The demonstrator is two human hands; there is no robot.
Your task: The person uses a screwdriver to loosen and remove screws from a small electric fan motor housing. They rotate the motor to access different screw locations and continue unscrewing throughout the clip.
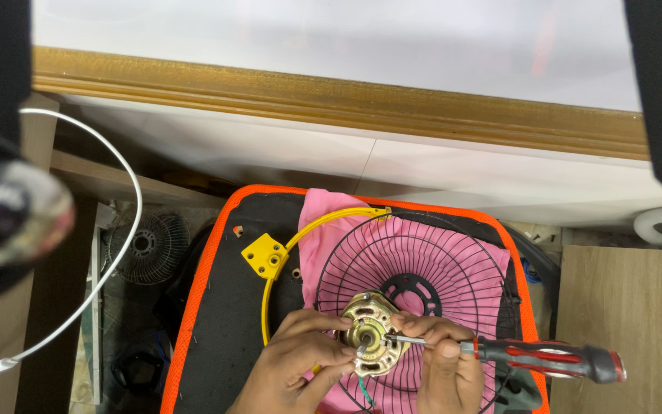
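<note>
A brass-coloured fan motor (pixel 369 337) sits on a black wire fan guard (pixel 423 261) laid over a pink cloth (pixel 331 222). My left hand (pixel 296 360) grips the motor's left side. My right hand (pixel 442 364) holds a red-and-black screwdriver (pixel 553 360) lying nearly level, its tip at the motor's centre. A yellow plastic ring with a bracket (pixel 264 255) curves around the guard's left edge.
All this rests on a black mat with an orange border (pixel 208 307). A smaller fan guard (pixel 151 245) lies on the floor at the left, beside a white cable (pixel 128 230). Behind runs a white wall with a wooden rail (pixel 346 100). A wooden surface (pixel 622 307) is at right.
</note>
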